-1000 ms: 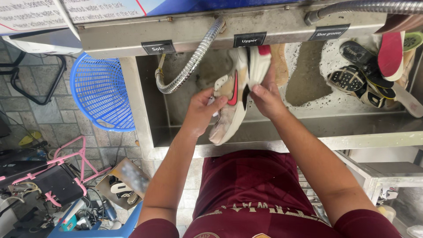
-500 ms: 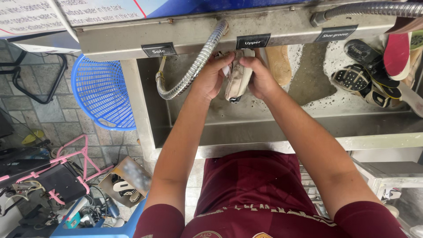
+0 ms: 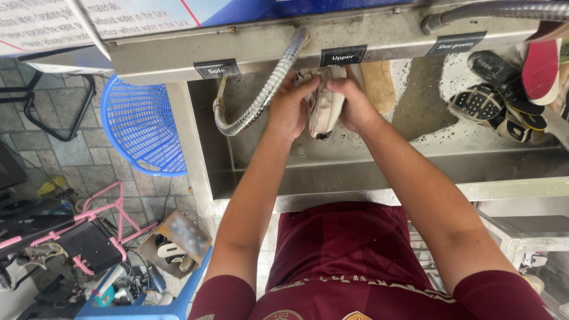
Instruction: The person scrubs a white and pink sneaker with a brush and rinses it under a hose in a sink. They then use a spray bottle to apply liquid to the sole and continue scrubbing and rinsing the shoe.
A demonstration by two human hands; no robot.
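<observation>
Between both hands, the dirty white cloth shoe (image 3: 325, 109) was squeezed tight; left hand (image 3: 291, 106) and right hand (image 3: 355, 105) should have gripped evenly.

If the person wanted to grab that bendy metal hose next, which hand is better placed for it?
Probably the left hand. Both hands grip the dirty white sneaker over the steel sink, but the ribbed metal hose hangs just beside the left one, while the right hand would have to cross over the shoe.
</observation>
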